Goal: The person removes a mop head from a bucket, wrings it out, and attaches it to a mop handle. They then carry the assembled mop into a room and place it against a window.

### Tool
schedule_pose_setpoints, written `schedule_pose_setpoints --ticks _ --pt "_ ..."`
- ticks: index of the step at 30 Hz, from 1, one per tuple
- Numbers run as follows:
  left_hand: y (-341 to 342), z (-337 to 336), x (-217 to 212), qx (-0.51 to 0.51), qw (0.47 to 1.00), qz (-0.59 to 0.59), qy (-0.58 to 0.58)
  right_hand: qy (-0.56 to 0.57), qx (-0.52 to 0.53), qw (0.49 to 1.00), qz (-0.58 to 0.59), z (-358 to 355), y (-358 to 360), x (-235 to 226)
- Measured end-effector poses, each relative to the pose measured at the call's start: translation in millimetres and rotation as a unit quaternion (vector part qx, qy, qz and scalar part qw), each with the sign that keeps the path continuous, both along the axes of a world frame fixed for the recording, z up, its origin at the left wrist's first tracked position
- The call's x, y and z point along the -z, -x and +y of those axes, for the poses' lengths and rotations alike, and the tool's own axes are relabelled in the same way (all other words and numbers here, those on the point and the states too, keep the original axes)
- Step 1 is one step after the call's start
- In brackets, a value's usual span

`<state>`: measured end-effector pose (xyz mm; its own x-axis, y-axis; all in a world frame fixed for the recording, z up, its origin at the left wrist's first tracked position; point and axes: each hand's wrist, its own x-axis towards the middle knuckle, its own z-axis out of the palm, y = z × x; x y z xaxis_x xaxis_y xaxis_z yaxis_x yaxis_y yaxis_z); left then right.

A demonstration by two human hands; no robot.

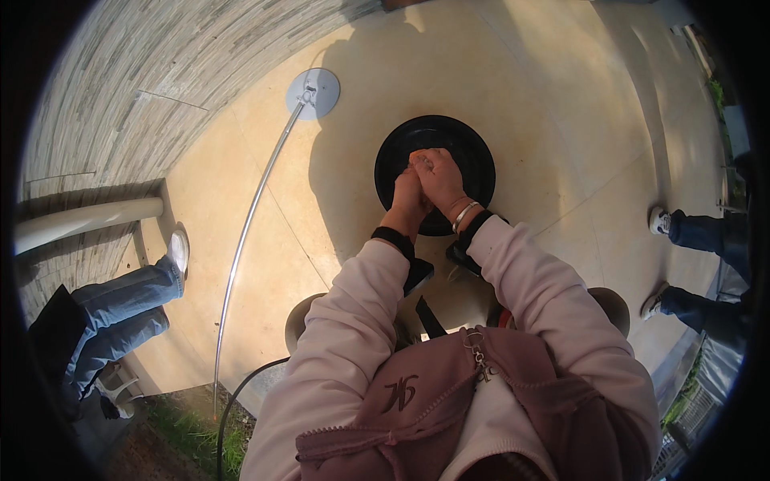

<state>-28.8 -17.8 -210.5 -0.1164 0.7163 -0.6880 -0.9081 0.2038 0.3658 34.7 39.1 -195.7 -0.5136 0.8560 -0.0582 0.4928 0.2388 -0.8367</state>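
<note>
My left hand (407, 192) and my right hand (443, 178) are pressed together above a round black basin (479, 164) on the floor. Both hands are closed, with the right fingers folded over the left. A small orange-red patch shows at the fingertips; whether it is a held thing or sunlit skin I cannot tell. Anything between the palms is hidden. A bracelet (463, 215) circles my right wrist, next to a dark cuff. My hands and forearms cover part of the basin's inside.
A thin metal pole (255, 200) rises from a round grey base (323, 93) left of the basin. One person's jeans-clad legs (132, 301) are at the left, near a stone-clad wall (160, 88). Another person's dark-trousered legs (710, 232) stand at the right. A black cable (233, 401) curves over grass.
</note>
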Motion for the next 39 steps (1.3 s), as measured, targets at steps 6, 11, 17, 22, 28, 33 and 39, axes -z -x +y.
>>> schedule_pose_setpoints --ticks 6,11,17,22,28,33,39 --pt "4 5 -17 0.108 0.976 0.127 0.142 -0.004 -0.020 0.992 -0.127 52 -8 4" --pt "18 1 -9 0.044 0.981 0.097 0.161 -0.059 -0.064 0.960 -0.266 85 -27 10" --pt "9 -6 35 -0.021 0.989 0.114 0.086 -0.165 -0.243 0.913 -0.284 66 -31 58" --pt "7 15 89 0.108 0.896 0.400 0.160 -0.040 -0.243 0.937 -0.250 63 -24 49" --pt "4 19 95 0.089 0.894 0.439 0.025 0.271 -0.215 0.938 -0.012 58 -39 -31" --pt "11 -1 32 -0.032 0.962 -0.187 -0.196 0.476 -0.153 0.832 0.240 44 -36 -71" --pt "8 -6 -12 0.007 0.908 -0.322 -0.269 0.456 -0.099 0.823 0.322 42 -37 -58"
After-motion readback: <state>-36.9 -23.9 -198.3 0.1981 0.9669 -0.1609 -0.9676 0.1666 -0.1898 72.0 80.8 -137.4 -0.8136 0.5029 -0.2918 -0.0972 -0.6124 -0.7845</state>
